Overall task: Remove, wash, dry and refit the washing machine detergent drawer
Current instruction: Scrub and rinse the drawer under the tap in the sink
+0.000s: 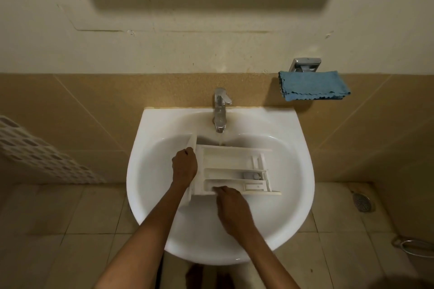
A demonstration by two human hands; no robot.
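Drawer [225, 159] is sideways in the sink [150, 124], held between both hands. Left hand [184, 166] is wrapped around its front panel end, right hand [231, 206] has fingers curled over the near wall into the closest compartment. Tap [220, 110] is running just beyond the hands, blue cloth [313, 85] further up to their right.

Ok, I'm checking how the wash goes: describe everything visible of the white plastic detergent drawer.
The white plastic detergent drawer is a long rectangular tray, open side up, split lengthwise into three compartments, with a small grey insert in the middle one. It is held inside the white ceramic basin, front panel at the left, its far edge under water running from the chrome tap. The left hand grips the front-panel end; the right hand curls its fingers over the near wall.
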